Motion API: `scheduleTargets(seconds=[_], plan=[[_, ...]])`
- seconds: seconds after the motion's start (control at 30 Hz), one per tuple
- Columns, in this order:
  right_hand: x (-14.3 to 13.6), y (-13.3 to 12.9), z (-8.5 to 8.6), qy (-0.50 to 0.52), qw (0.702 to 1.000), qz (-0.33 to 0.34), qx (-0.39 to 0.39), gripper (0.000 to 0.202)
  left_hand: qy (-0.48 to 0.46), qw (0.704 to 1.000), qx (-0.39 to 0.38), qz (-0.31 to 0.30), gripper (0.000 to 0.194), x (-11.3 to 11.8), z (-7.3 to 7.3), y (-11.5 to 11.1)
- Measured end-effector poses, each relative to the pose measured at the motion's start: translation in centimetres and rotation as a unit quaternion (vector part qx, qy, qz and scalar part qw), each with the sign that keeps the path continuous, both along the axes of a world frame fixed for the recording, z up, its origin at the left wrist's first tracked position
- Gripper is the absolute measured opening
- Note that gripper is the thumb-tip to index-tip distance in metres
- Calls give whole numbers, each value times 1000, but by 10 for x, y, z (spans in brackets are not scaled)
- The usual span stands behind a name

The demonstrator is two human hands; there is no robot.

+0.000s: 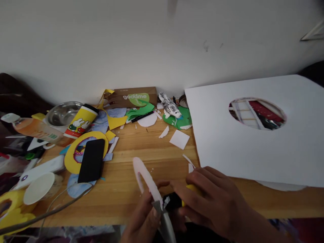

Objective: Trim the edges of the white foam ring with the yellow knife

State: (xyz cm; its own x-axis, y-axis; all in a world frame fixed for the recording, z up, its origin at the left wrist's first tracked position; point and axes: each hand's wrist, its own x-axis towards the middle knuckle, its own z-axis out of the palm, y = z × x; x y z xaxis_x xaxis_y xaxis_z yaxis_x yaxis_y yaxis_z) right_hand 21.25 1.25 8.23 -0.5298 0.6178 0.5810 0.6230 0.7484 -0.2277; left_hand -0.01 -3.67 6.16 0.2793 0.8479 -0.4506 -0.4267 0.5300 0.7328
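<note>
My left hand (pixel 145 217) is closed around a thin white ring (pixel 149 179), which is tilted up on edge above the wooden table. At the ring's near end a smooth grey band (pixel 167 224) runs on in line with it, under my left thumb; I cannot tell whether it is part of the ring. My right hand (pixel 215 199) is closed on a black-and-yellow tool (pixel 174 200), close against the ring's right side. Its fingers hide most of the tool, so its kind is unclear. A small shiny scrap (pixel 166 201) shows between tool and ring.
A large white board (pixel 212 145) with an oval hole lies at right. A black phone (pixel 91 160) rests on a yellow ring (pixel 69 158) at left, near a paper cup (pixel 40 189), a bottle (pixel 37 130) and a cable (pixel 50 212). Paper scraps and a cardboard box (pixel 116 96) lie behind.
</note>
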Motion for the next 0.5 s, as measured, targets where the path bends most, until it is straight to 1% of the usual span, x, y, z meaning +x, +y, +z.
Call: scheduleTargets(seconds=[0.07,0.1,0.17,0.33,0.4,0.5], plan=[[1,0,-3,0,1000,-2,-1,32,-44,999,-27,12,41,3,2,8],[1,1,-5,0,1000,-3,-1,32,-51,998,-40,22,37,5,1,10],[0,0,-6,-1,1000,-1,1,32,-50,997,-52,34,41,8,-4,10],[0,-2,-4,-14,1000,1,13,31,-47,998,-28,29,41,12,-20,3],[2,-2,-4,-8,1000,-2,12,28,-52,998,-18,35,38,11,-22,2],[4,-1,-4,0,1000,-7,4,26,-44,998,-24,45,36,11,-20,2]])
